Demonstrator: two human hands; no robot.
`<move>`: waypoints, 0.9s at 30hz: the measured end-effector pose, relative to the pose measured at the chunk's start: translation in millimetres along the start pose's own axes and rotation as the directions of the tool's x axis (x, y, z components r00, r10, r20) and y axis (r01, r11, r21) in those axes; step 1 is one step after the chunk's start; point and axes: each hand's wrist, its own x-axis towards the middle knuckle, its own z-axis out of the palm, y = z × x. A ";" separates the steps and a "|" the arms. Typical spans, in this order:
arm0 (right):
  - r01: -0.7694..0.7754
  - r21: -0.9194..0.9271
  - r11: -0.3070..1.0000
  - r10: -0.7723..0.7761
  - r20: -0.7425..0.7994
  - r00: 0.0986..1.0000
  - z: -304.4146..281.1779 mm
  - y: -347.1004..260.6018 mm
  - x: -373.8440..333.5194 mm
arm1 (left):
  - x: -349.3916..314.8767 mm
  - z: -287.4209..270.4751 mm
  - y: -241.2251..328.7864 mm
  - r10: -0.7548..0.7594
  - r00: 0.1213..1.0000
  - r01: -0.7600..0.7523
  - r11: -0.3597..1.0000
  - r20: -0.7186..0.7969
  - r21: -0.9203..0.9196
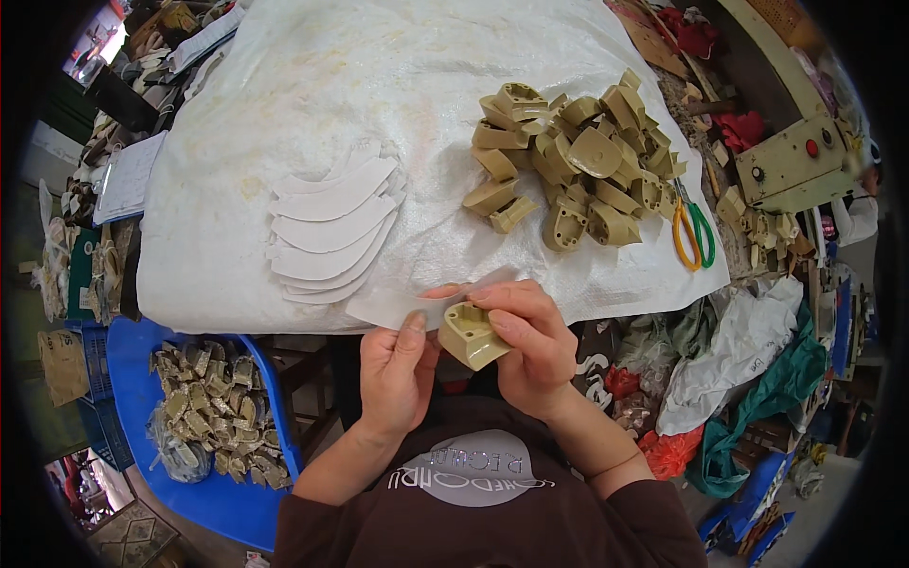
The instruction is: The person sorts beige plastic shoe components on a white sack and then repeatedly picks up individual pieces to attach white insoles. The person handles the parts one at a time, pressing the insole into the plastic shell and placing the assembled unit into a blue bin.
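Observation:
Just off the table's near edge, my right hand [535,346] is closed round a tan plastic shoe heel [473,348], its hollow, holed face turned up. My left hand [400,371] pinches a thin white curved strip [377,307] between thumb and fingers. That strip runs behind the heel, and its far end shows above my right fingers. How closely strip and heel touch is hidden by my fingers. Further left lie several matching white curved pieces [327,232], overlapping in a fanned stack. A heap of tan heels [595,153] covers the right part of the table.
White woven sheeting [407,85] covers the table. Scissors [701,227] with orange and green handles lie at its right edge. A blue chair [128,379] at lower left holds many glittery heels [213,407]. A control box [795,168] and plastic bags [729,355] are at the right.

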 end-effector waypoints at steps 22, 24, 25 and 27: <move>0.076 -0.333 0.940 -0.057 0.066 0.996 -5.1 9.3 -3.5 | -1.8 7.9 3.9 0.274 0.961 -0.216 0.681 0.030 0.699; 0.065 -0.371 0.926 -0.034 0.091 0.995 -7.5 5.8 0.4 | 2.8 14.5 11.8 0.424 0.903 -0.307 0.530 0.067 0.791; 0.060 -0.392 0.918 -0.021 0.103 0.994 -9.2 2.8 3.4 | -1.6 6.3 17.9 0.384 0.922 -0.258 0.504 0.054 0.824; 0.068 -0.480 0.874 0.020 0.176 0.984 -10.8 -7.1 11.1 | -0.4 5.2 19.2 0.401 0.913 -0.271 0.456 0.077 0.848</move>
